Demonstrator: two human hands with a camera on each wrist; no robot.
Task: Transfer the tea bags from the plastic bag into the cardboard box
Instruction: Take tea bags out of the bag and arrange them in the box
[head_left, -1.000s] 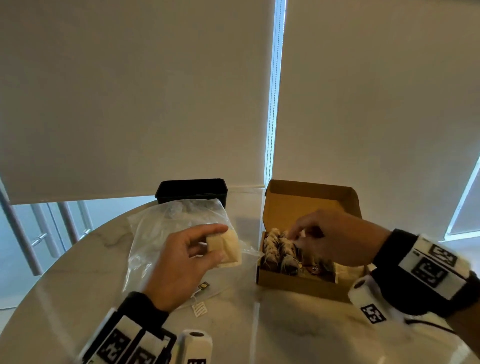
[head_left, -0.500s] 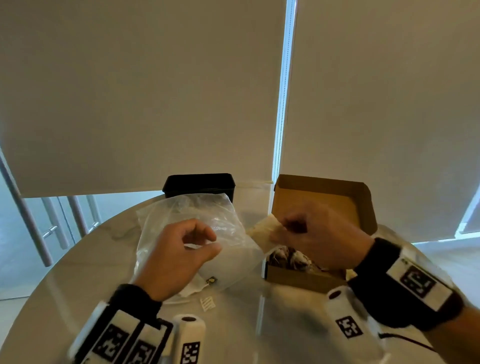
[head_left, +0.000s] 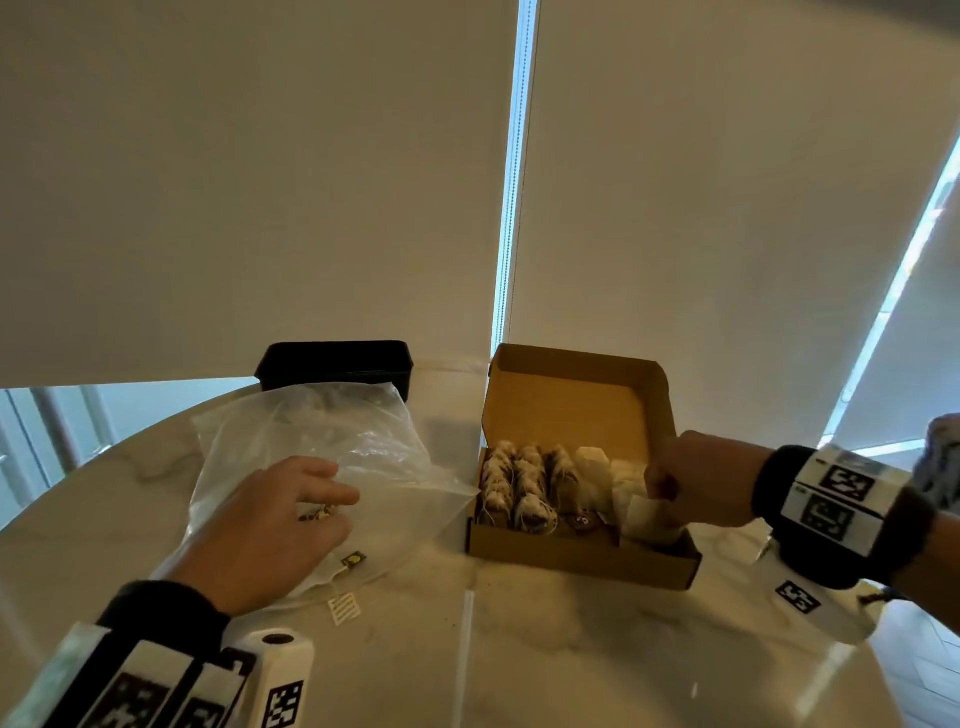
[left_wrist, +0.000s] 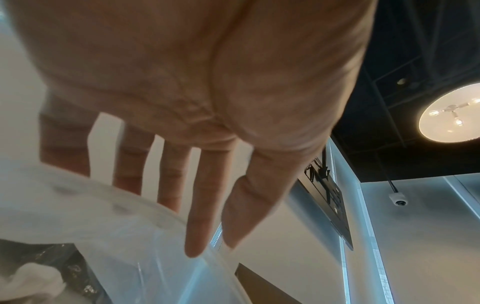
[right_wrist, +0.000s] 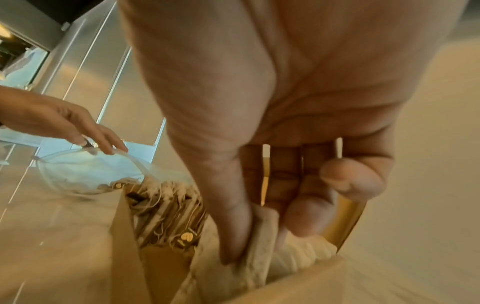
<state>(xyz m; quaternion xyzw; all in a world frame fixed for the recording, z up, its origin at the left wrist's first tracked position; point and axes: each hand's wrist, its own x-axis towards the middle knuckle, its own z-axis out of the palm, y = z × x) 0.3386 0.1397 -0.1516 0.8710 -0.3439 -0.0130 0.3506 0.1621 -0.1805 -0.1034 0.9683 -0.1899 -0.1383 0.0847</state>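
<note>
Two hands: both at work, one on each container.
Right hand (head_left: 696, 486): thumb and fingers pinch a pale tea bag (right_wrist: 249, 242) and push it down into the near right corner of the cardboard box (head_left: 582, 558).
Left hand (head_left: 270, 525): fingers straight and slightly spread, resting on the mouth of the plastic bag (head_left: 322, 457); nothing is held.
Box contents: three dark rows of tea bags (head_left: 524, 483) stand packed at the left; paler ones fill the right side. The lid stands up behind.
Bag contents: mostly flat; a tag and some pale paper show through the film, so I judge at least one tea bag is left.
Surroundings: marble table (head_left: 571, 649); black container (head_left: 335, 364) behind the bag.
Risk, right: forcing the bag into a crowded corner could crumple or tear it, or tip its neighbours.
Risk, left: loose strings and tags may snag on the film, dragging the light bag along.
</note>
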